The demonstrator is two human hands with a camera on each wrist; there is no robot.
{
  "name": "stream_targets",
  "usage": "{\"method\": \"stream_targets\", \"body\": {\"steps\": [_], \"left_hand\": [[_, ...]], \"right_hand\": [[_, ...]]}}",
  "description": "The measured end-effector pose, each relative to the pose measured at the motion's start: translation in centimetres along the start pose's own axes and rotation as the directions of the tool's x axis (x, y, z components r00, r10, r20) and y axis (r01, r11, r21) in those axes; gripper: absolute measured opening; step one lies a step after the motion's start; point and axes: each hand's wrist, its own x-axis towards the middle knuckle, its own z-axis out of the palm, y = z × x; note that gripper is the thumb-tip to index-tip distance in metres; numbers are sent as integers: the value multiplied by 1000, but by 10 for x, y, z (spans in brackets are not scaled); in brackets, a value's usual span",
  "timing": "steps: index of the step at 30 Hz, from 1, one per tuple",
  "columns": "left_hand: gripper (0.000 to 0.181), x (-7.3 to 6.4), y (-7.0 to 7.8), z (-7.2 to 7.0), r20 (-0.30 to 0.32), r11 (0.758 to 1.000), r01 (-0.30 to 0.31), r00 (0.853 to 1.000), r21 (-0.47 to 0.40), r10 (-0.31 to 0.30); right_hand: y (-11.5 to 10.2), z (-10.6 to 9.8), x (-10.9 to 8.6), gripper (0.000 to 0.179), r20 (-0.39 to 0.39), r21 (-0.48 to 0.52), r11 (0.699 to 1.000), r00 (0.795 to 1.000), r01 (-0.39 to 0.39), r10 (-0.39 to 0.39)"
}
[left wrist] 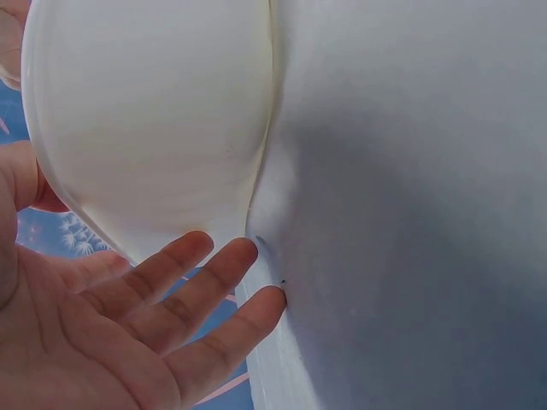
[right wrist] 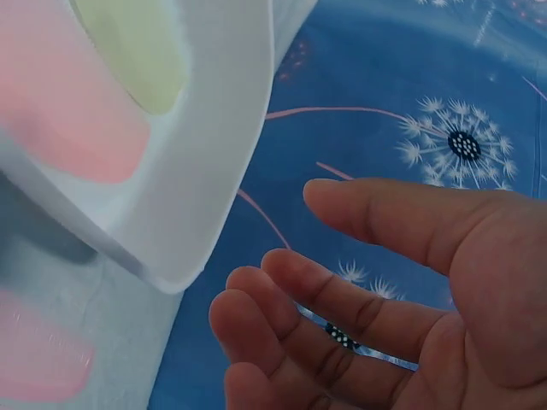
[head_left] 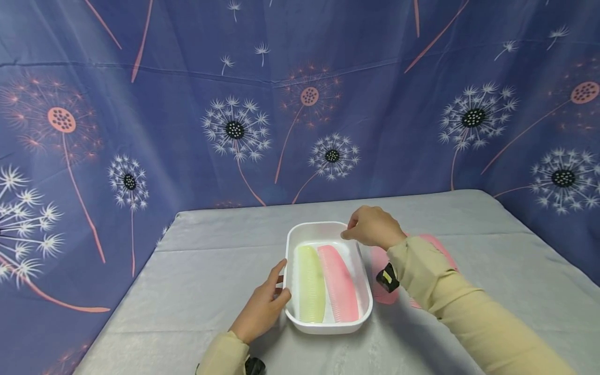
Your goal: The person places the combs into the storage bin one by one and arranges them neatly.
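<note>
A white plastic tray [head_left: 323,329] lies on the cloth-covered table. Inside it, side by side, are a pale yellow-green comb [head_left: 311,284] on the left and a pink comb [head_left: 338,284] on the right. My left hand [head_left: 262,308] is at the tray's left wall, fingers loosely spread against its outer side; in the left wrist view those fingers look relaxed. Over the tray's far right corner hovers my right hand [head_left: 373,227], holding nothing. The right wrist view shows a gap between its thumb and its loosely bent fingers.
Right of the tray, partly hidden under my right forearm, lie more pink comb-like pieces [head_left: 385,291]; how many cannot be told. A grey cloth [head_left: 215,276] covers the table. Behind it hangs a blue curtain [head_left: 384,120] with dandelion prints.
</note>
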Motion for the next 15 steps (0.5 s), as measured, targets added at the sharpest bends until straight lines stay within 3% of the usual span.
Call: {"method": "stream_targets", "body": {"steps": [15], "left_hand": [[68,-1,1,0,-5,1000,3,1000,10,-3]], "right_hand": [[26,-14,0,29,-19,60,998,1000,6,-5]]}}
